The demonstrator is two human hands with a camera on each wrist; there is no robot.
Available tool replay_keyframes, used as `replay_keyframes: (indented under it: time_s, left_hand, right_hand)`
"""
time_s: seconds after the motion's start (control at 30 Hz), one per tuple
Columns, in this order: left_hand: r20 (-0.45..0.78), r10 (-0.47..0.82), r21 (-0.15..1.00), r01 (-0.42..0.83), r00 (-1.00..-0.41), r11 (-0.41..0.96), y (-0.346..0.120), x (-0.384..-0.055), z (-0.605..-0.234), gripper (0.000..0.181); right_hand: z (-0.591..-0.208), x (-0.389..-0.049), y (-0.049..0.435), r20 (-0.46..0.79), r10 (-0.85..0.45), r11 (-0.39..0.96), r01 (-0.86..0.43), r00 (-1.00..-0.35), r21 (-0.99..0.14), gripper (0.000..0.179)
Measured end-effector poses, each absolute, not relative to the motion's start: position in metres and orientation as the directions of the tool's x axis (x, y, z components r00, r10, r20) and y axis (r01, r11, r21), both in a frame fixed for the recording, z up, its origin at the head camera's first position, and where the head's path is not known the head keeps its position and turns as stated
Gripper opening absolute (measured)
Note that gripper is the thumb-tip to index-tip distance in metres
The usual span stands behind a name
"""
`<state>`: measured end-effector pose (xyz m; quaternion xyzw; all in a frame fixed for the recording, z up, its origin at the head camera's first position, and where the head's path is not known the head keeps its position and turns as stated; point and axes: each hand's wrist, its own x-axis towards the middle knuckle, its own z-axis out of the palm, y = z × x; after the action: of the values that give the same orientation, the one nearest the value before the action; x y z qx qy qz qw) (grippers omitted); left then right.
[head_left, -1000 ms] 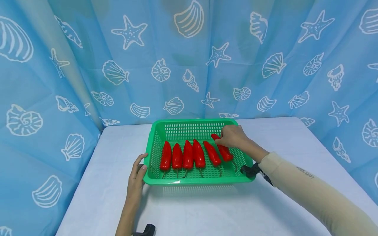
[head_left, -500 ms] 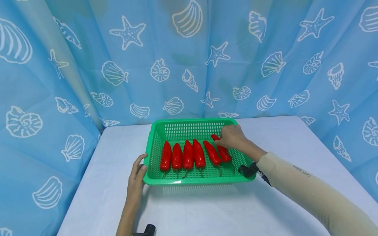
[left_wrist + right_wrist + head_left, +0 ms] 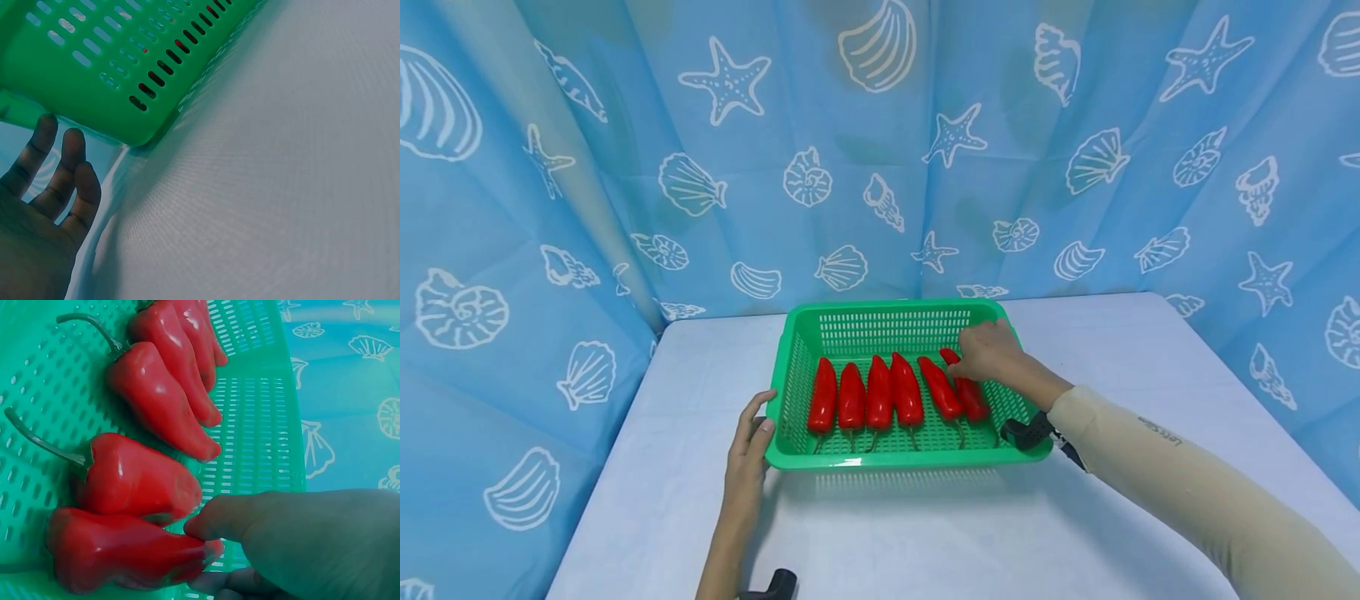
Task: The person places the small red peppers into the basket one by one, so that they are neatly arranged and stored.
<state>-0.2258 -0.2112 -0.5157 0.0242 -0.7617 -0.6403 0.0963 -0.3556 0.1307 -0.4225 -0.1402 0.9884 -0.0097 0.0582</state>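
Note:
A green plastic basket [image 3: 910, 459] with slotted walls stands on the table. Inside it, several red peppers [image 3: 880, 393] lie in a row, stems towards the near side. My right hand [image 3: 988, 350] pinches the rightmost red pepper [image 3: 973, 402] near its tip; the right wrist view has the thumb above this pepper [image 3: 125, 550] and fingers below it. Its neighbour [image 3: 137, 478] lies close alongside. At the basket's left rim rests my left hand [image 3: 748, 442], fingertips touching the edge. Three loosely bent fingers of that left hand [image 3: 47, 212] show in the left wrist view.
A white cloth covers the table [image 3: 880, 533]. Behind and at both sides hangs a blue curtain [image 3: 880, 167] with white shell and starfish prints. A black wrist camera [image 3: 1028, 432] on the right wrist overlaps the basket's near right corner.
My right hand has come slightly nearer and lower with the rightmost pepper, which now lies lower in the basket. My left hand stays at the rim.

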Motion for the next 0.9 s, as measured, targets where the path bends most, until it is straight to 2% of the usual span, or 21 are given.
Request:
replay_keyframes:
  time_s: [0.23,0.43,0.6,0.73,0.9]
  left_hand:
    - [0.108,-0.161,0.978,0.076,-0.981,0.193,-0.208,-0.227,-0.515,0.042]
    - [0.101,-0.137,0.983,0.078,-0.985,0.166,-0.207,-0.229,-0.517,0.042]
    - [0.101,-0.13,0.984,0.079,-0.986,0.159,-0.208,-0.232,-0.518,0.043]
    - [0.1,-0.139,0.985,0.078,-0.985,0.155,-0.211,-0.232,-0.521,0.042]
    - [0.099,-0.148,0.987,0.078,-0.984,0.141,-0.215,-0.229,-0.524,0.041]
  right_hand:
    - [-0.421,-0.355,0.132,-0.147,-0.267,0.964,-0.264,-0.952,-0.042,0.053]
    - [-0.411,-0.353,0.139,-0.16,-0.277,0.944,-0.238,-0.947,-0.227,0.053]
    - [-0.396,-0.345,0.146,-0.089,-0.352,0.87,-0.29,-0.932,-0.398,0.051]
    - [-0.391,-0.338,0.151,-0.044,-0.409,0.815,-0.343,-0.912,-0.467,0.042]
    - [-0.392,-0.329,0.161,0.006,-0.408,0.8,-0.361,-0.913,-0.479,0.022]
